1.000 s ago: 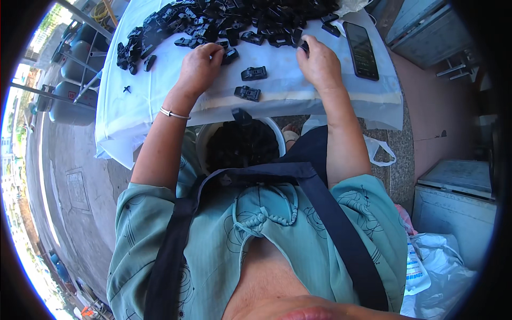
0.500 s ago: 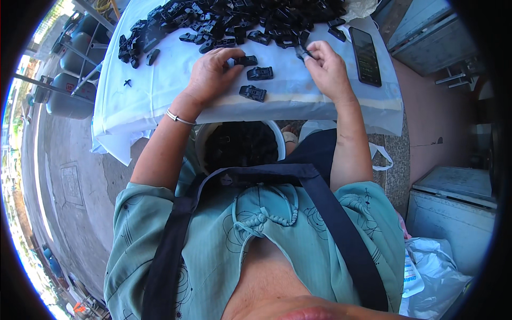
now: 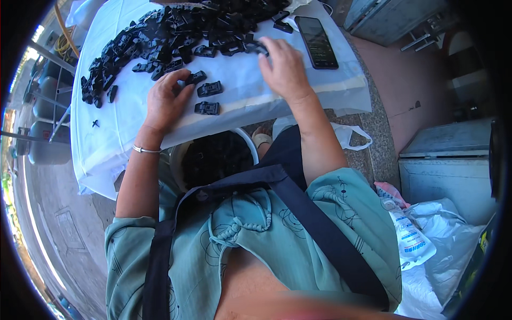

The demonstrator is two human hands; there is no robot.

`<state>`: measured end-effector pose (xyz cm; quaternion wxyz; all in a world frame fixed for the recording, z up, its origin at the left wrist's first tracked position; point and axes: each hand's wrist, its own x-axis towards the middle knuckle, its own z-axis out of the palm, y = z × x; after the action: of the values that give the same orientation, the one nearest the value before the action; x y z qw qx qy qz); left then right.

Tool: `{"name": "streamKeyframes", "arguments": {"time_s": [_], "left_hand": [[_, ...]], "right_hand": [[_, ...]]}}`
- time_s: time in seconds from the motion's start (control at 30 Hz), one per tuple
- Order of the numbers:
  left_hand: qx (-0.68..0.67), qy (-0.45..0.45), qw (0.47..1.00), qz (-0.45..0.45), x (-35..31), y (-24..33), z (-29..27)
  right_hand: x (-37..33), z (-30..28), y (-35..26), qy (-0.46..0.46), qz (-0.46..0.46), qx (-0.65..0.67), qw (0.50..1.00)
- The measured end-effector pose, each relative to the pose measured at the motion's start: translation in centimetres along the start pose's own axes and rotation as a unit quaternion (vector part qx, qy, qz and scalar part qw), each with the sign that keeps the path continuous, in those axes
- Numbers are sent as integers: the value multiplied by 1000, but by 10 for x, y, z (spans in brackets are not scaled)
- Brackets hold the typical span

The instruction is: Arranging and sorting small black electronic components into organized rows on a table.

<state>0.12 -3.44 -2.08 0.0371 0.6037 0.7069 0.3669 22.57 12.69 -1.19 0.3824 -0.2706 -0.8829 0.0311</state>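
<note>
My left hand (image 3: 164, 101) rests on the white-covered table with thumb and forefinger curved apart. Its forefinger tip is at the left end of a small black plastic part (image 3: 197, 77), shaped a bit like a toy car. Two similar parts, a second black part (image 3: 209, 88) and a third black part (image 3: 207, 109), lie below it in a loose column. My right hand (image 3: 284, 68) reaches to the near right edge of a black pile (image 3: 154, 45) of such parts. Its thumb and forefinger look apart beside a slightly blurred black part (image 3: 258, 48).
A dark phone (image 3: 317, 44) lies on the table (image 3: 133, 114) at the right. Below the front edge stands a white bucket (image 3: 253, 143) holding dark contents. A tiny black piece (image 3: 95, 123) lies at the left. Metal cabinets (image 3: 445, 178) and plastic bags (image 3: 437, 224) are on the right.
The whole view has shifted, so the table sits further left. My right hand has gone from a pinch near the column to the pile's edge. My left hand stays by the same part.
</note>
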Motion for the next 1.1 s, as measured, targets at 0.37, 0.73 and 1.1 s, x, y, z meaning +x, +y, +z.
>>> {"name": "streamKeyframes", "arguments": {"time_s": [0.37, 0.73, 1.1], "left_hand": [[-7, 2, 1000, -20, 1, -1, 1], [-15, -4, 999, -27, -2, -5, -2], [-36, -1, 999, -2, -2, -2, 4]], "right_hand": [[15, -6, 66, -11, 252, -119, 960], [0, 18, -36, -29, 37, 280, 959], [2, 27, -49, -157, 41, 296, 941]]}}
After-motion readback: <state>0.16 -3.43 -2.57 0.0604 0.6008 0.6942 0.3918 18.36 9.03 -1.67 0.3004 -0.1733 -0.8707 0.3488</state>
